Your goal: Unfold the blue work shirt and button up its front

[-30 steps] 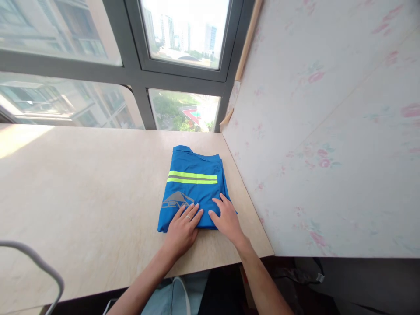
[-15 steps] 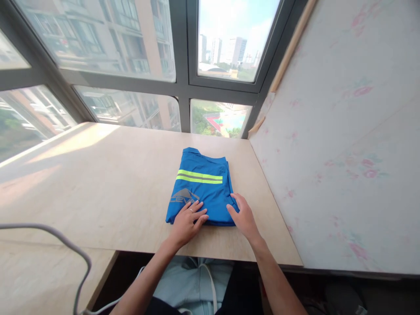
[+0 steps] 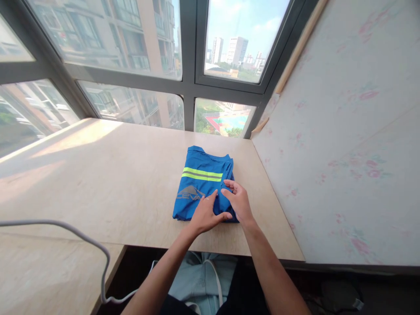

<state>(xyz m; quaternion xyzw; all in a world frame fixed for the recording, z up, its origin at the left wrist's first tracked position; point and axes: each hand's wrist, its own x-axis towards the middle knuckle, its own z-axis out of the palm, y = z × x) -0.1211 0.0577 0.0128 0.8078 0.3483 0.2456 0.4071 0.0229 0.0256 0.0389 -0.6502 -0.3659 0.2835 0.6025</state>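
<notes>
Folded blue garment (image 3: 201, 181) is lying on the worktop (image 3: 131, 183), centre frame. Left hand (image 3: 206, 214) and right hand (image 3: 239, 202) are resting on its near right corner, grip loose, fingers spread, clasping nothing.

Wooden table (image 3: 98, 183), window (image 3: 183, 48), white cable (image 3: 82, 238)

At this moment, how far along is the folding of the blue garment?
The blue garment already lies folded into a compact rectangle on the table, stripe and logo facing up. In hand: the left hand and right hand rest on its near right corner. Left, probably: only tidying that edge; whether another fold is planned cannot be told.
</notes>
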